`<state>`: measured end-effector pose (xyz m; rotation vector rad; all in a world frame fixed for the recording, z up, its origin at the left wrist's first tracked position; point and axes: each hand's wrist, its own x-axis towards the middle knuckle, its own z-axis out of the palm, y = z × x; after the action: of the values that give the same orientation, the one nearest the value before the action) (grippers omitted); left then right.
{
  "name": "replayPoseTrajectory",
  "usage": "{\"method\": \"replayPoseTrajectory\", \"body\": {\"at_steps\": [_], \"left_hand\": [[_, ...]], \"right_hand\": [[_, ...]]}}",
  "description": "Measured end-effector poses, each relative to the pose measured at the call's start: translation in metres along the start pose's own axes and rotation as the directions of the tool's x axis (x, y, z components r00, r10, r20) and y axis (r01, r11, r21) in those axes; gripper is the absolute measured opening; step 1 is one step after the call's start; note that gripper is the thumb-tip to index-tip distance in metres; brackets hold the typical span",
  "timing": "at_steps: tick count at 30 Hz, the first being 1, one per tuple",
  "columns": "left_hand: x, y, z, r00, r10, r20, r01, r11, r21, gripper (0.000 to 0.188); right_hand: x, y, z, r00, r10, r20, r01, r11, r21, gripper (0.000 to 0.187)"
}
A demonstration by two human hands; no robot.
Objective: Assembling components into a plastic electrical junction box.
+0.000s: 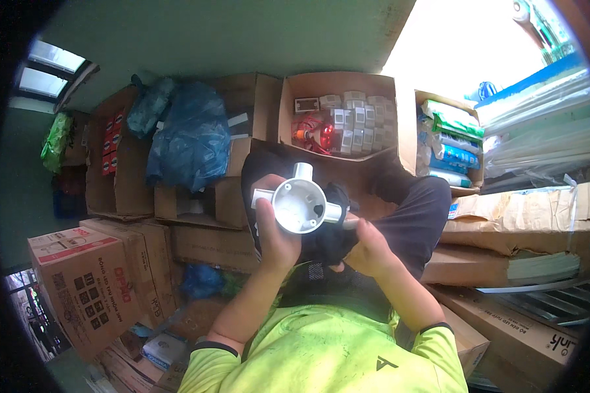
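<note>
White, round plastic box with three short spouts [298,206] is held above the lap, open-faced. Black, soft-looking bundle [334,236] sits against its right side, so probably mid-handling; can't tell what's left. Left hand [278,239] curls around box's lower left, thumb near rim; right hand [370,252] grips bundle, fingertips partly hidden. Forearms converge.

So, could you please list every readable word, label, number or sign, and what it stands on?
I do not copy the wording, but it stands here:
Left brown carton: red and black lettering, square code, icons.
Long carton, lower right: black lettering.
Yellow-green shirt: dark angular mark.
Red boxes: marks too small to read.
White round fitting: no text visible.
</note>
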<state>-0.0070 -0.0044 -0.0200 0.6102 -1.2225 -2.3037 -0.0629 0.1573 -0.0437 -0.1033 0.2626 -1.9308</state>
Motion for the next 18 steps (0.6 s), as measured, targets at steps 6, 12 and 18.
{"method": "replayPoseTrajectory", "body": {"at_steps": [6,12,18], "left_hand": [[-0.004,0.004,-0.005,0.974,0.196,0.114,-0.222,0.924,0.31,0.061],[-0.005,0.006,-0.001,0.859,0.415,0.302,-0.511,0.639,0.575,0.068],[0.01,0.02,-0.009,0.908,0.331,0.258,-0.412,0.819,0.4,0.071]], "right_hand": [[0.003,-0.005,0.017,0.997,-0.024,-0.08,0.025,1.0,0.012,0.045],[0.001,-0.004,0.018,0.942,-0.211,-0.263,0.001,0.781,-0.624,0.032],[-0.015,-0.003,0.011,0.811,-0.491,-0.318,-0.003,0.539,-0.842,0.016]]}}
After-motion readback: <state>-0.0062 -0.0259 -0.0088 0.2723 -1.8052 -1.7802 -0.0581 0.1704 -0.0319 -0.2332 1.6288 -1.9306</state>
